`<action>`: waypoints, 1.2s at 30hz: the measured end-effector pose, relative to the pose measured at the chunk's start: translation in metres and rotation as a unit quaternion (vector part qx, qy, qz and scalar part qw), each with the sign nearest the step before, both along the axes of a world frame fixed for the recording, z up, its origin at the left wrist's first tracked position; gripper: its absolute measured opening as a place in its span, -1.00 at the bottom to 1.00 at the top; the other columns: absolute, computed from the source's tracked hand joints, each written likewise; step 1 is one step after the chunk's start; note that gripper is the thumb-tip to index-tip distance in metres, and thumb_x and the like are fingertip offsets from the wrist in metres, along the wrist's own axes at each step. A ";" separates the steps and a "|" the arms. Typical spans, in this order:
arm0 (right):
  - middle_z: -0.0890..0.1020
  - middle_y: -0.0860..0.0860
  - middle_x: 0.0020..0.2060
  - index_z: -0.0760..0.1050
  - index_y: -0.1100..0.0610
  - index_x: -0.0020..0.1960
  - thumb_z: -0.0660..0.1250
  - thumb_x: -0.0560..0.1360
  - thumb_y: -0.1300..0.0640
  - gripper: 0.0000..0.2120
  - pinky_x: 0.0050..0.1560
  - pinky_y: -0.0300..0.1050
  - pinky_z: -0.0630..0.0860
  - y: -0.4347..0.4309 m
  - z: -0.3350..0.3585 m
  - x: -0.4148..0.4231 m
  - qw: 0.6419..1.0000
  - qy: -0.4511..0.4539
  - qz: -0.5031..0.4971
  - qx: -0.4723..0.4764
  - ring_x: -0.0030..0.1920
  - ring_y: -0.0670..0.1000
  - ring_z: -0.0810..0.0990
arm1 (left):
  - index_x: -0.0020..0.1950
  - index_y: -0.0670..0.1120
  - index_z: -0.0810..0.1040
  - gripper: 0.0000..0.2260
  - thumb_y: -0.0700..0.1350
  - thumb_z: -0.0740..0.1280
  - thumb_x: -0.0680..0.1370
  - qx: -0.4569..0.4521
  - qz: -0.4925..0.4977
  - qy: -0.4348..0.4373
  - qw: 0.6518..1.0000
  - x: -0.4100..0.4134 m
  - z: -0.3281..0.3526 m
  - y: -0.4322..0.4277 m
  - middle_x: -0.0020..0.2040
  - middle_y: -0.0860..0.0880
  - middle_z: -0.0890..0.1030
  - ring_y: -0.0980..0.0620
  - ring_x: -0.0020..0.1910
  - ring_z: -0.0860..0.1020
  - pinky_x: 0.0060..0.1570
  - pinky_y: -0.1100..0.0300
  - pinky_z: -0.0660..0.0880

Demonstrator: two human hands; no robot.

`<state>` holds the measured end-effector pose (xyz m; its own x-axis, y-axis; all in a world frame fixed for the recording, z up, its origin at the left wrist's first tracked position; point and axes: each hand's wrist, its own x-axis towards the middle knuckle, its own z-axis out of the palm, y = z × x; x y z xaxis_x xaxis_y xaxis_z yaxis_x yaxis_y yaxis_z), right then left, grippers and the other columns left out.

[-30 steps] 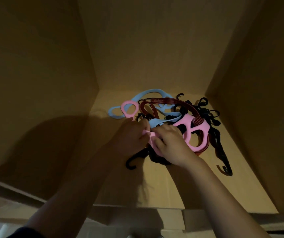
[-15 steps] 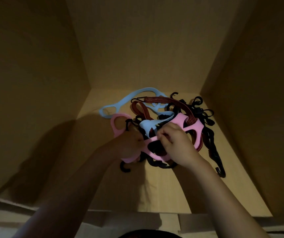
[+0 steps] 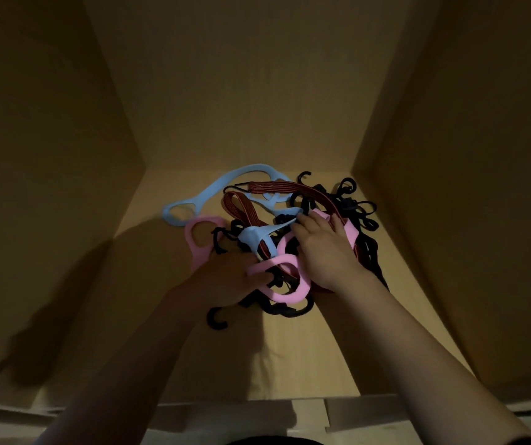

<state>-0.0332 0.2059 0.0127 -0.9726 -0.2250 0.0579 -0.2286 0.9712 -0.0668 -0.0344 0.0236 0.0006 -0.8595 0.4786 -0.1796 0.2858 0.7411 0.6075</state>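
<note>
**Q:** Fingers first: what are they doing?

**A:** The left hand's (image 3: 225,277) fingers (image 3: 259,277) are curled round the pink strap (image 3: 285,297), a flat rubber band with oval cut-outs. They grip it at the near loop, and one finger is hooked under the band. The right hand (image 3: 325,252) lies on top of the same strap farther back. Its fingertips (image 3: 302,221) reach the strap's far end, where they also touch the pale blue strap (image 3: 219,184), which is the same flat rubber. The back of the hand hides the thumb, so I cannot tell whether that hand is pinching or only pressing.

**Q:** And where does the pink strap lie?

**A:** It lies in the middle of a tangle, bent round in a curve, with its left loop clear of both hands. The red-brown bungee cord (image 3: 289,187), flat with dark stripes, threads under it. The black hooked cords (image 3: 363,220) are heaped just beside it on the right. One black hook (image 3: 216,322) pokes out on the near side, below the left wrist.

**Q:** What is around all that?

**A:** The whole heap sits on the floor of a deep cardboard box (image 3: 289,358), towards the back wall. Both forearms reach down into the box from the near edge, and the light is dim.
</note>
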 end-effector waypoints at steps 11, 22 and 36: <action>0.53 0.07 0.04 0.46 0.14 0.07 0.31 0.44 -0.01 -0.71 0.44 0.09 0.04 0.012 0.024 0.006 0.997 0.050 -0.052 0.003 0.17 0.11 0.43 | -0.39 -0.07 0.42 -0.72 -0.11 0.31 0.53 0.385 0.155 -0.012 0.910 0.012 0.012 0.007 -0.52 0.11 0.45 0.22 -0.50 0.38 -0.36 0.31 0.29; 0.45 -0.08 -0.34 0.36 0.09 -0.08 0.18 0.56 0.10 -0.92 -0.38 -0.17 0.32 -0.008 0.071 0.030 0.887 0.169 -0.074 -0.423 -0.37 -0.09 0.41 | -0.09 -0.25 0.51 -0.86 -0.19 0.36 0.46 0.481 0.229 0.037 0.846 0.010 0.029 0.012 -0.37 0.04 0.58 0.22 -0.40 0.55 -0.33 0.38 0.45; 0.57 -0.03 -0.33 0.46 0.13 -0.15 0.32 0.49 0.15 -0.92 -0.44 -0.40 0.42 -0.051 0.067 0.020 0.754 0.096 -0.132 -0.637 -0.41 -0.21 0.53 | 0.02 -0.18 0.44 -0.83 -0.13 0.26 0.47 0.547 0.239 -0.001 0.802 0.014 0.052 0.030 -0.09 -0.17 0.57 0.01 -0.10 0.55 -0.05 0.02 0.49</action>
<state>-0.0137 0.1549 0.0801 -0.9202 0.3319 0.2076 -0.1618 0.1606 -0.9737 -0.0206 0.0540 0.0525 -0.9921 -0.0328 0.1211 0.1253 -0.2114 0.9693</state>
